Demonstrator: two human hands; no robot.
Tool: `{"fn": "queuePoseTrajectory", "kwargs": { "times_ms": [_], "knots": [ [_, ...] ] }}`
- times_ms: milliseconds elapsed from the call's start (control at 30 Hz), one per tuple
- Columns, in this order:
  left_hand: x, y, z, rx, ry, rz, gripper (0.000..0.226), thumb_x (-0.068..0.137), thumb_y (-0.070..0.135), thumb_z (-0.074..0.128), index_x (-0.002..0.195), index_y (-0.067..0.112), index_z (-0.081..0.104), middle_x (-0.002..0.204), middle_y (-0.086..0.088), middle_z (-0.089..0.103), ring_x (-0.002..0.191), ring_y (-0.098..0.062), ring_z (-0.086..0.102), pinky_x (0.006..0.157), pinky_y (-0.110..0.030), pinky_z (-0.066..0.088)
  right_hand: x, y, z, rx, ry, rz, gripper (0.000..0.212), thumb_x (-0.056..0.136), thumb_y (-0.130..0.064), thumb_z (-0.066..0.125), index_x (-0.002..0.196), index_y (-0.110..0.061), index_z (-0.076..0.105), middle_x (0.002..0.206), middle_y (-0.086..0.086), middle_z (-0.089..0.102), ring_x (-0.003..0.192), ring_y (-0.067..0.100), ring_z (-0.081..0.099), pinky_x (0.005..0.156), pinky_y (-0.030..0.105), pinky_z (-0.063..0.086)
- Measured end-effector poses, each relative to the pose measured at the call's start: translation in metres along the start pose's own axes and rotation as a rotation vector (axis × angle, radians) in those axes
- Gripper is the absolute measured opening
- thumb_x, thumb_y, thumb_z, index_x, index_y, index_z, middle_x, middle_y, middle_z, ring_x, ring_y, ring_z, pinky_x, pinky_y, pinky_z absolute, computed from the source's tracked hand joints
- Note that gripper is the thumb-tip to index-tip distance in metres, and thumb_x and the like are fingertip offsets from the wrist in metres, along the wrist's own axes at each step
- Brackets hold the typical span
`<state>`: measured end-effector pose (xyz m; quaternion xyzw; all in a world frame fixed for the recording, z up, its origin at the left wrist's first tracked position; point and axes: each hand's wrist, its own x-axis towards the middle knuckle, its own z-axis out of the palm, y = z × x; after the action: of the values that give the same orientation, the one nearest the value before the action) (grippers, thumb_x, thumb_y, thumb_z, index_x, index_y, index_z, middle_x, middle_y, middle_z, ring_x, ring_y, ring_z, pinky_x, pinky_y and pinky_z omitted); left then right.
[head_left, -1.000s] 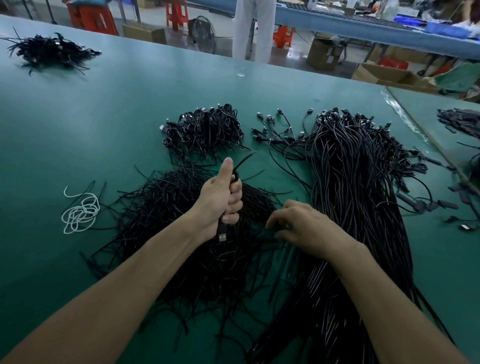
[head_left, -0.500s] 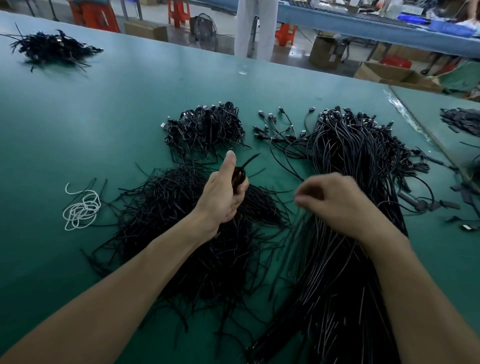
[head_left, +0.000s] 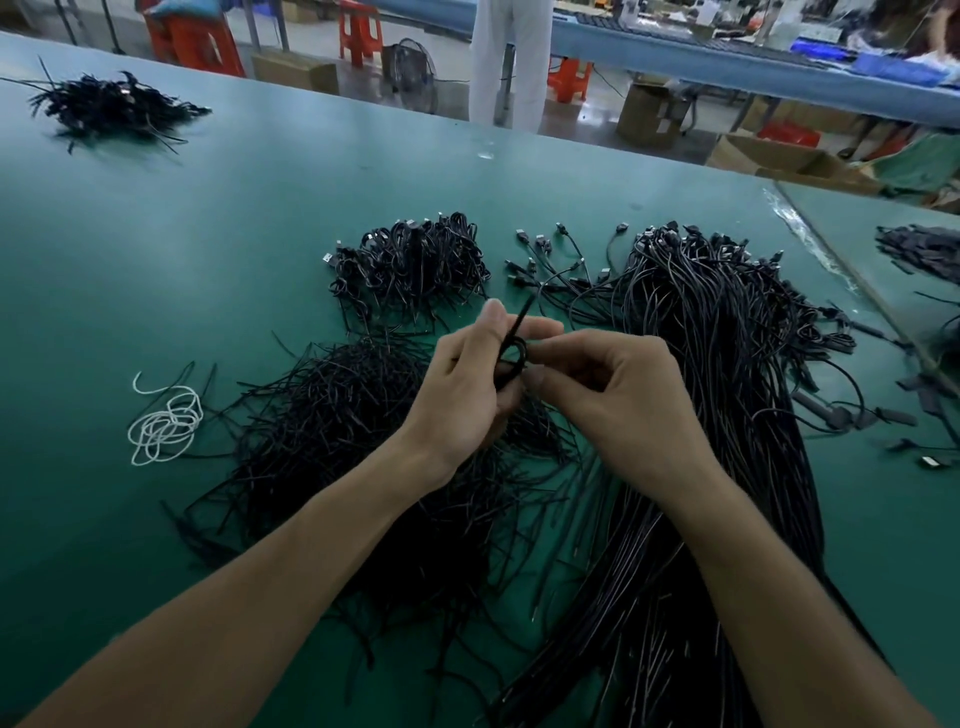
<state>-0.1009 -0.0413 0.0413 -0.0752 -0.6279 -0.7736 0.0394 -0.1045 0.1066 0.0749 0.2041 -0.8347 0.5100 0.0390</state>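
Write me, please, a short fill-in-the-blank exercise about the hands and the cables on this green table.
1. The left hand and right hand meet on a cable bundle of ____ colour.
2. The left hand's ____ points straight up.
3. The lone coiled cord on the table is ____.
4. The long straight cables lie under the ____ forearm.
Missing words: black; thumb; white; right.

A factory assembly hall: heaps of black cables (head_left: 727, 364) cover a long green worktop (head_left: 208, 249), with cardboard boxes (head_left: 769, 156) and red stools (head_left: 358, 31) beyond it.
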Motion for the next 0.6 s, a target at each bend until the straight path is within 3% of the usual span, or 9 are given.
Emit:
{"fn": "queuePoseTrajectory", "kwargs": {
  "times_ms": [33,133,267,367,433,500,600],
  "knots": [
    [0.002,0.0,-0.001,-0.004,0.02,0.018,0.055,0.109,0.038,0.02,0.113,0.012,0.068,0.041,0.008,0.037,0.032,-0.007,0.024,0.036,-0.016,0.024,-0.001,0.001,0.001,-0.011,0.04,0.022,0.006,0.083,-0.022,0.078,0.087,-0.027,0.075,0.075,-0.011,0.072,0.068,0.002,0.066,0.065,0.022,0.056],
    [0.004,-0.002,-0.004,-0.034,0.049,0.035,0.057,0.108,0.044,0.021,0.109,0.018,0.072,0.042,0.004,0.031,0.034,-0.014,0.016,0.037,-0.017,0.022,-0.005,0.005,0.006,-0.067,0.138,0.033,0.01,0.084,-0.028,0.078,0.077,-0.028,0.069,0.068,-0.012,0.067,0.058,0.0,0.058,0.055,0.015,0.046],
    [0.005,-0.003,-0.003,-0.075,0.075,0.032,0.059,0.104,0.051,0.026,0.096,0.02,0.076,0.04,0.004,0.032,0.033,-0.014,0.016,0.039,-0.017,0.022,-0.011,0.002,0.014,-0.201,0.166,-0.062,0.006,0.091,-0.019,0.07,0.088,-0.024,0.071,0.08,-0.013,0.063,0.076,0.001,0.058,0.067,0.009,0.043],
    [0.004,-0.006,-0.001,-0.029,0.103,0.005,0.059,0.098,0.055,0.033,0.091,0.013,0.074,0.041,0.004,0.035,0.032,-0.011,0.023,0.038,-0.016,0.024,-0.014,-0.002,0.019,-0.386,0.116,-0.193,0.009,0.096,-0.019,0.063,0.095,-0.016,0.072,0.089,-0.007,0.059,0.078,0.007,0.056,0.069,0.02,0.048],
    [0.002,-0.008,0.0,-0.021,0.105,-0.021,0.068,0.098,0.056,0.037,0.094,-0.006,0.065,0.044,0.002,0.035,0.032,-0.01,0.027,0.036,-0.017,0.026,-0.015,-0.004,0.017,-0.55,0.093,-0.293,0.012,0.096,-0.019,0.062,0.1,-0.012,0.072,0.089,-0.002,0.059,0.081,0.015,0.057,0.067,0.034,0.052],
    [0.001,-0.011,0.0,-0.024,0.128,-0.041,0.08,0.101,0.056,0.038,0.084,-0.02,0.054,0.046,-0.004,0.033,0.032,-0.012,0.027,0.036,-0.018,0.027,-0.015,-0.007,0.014,-0.729,0.068,-0.386,0.009,0.093,-0.016,0.068,0.099,-0.011,0.071,0.089,0.0,0.06,0.083,0.02,0.057,0.062,0.039,0.054],
    [0.002,-0.013,0.003,0.043,0.178,-0.075,0.07,0.102,0.052,0.039,0.054,0.001,0.042,0.043,0.0,0.031,0.034,-0.013,0.024,0.037,-0.019,0.024,-0.018,-0.009,0.014,-0.935,0.022,-0.512,0.008,0.085,-0.008,0.073,0.092,-0.01,0.069,0.086,0.002,0.059,0.079,0.021,0.055,0.057,0.035,0.05]
  ]
}}
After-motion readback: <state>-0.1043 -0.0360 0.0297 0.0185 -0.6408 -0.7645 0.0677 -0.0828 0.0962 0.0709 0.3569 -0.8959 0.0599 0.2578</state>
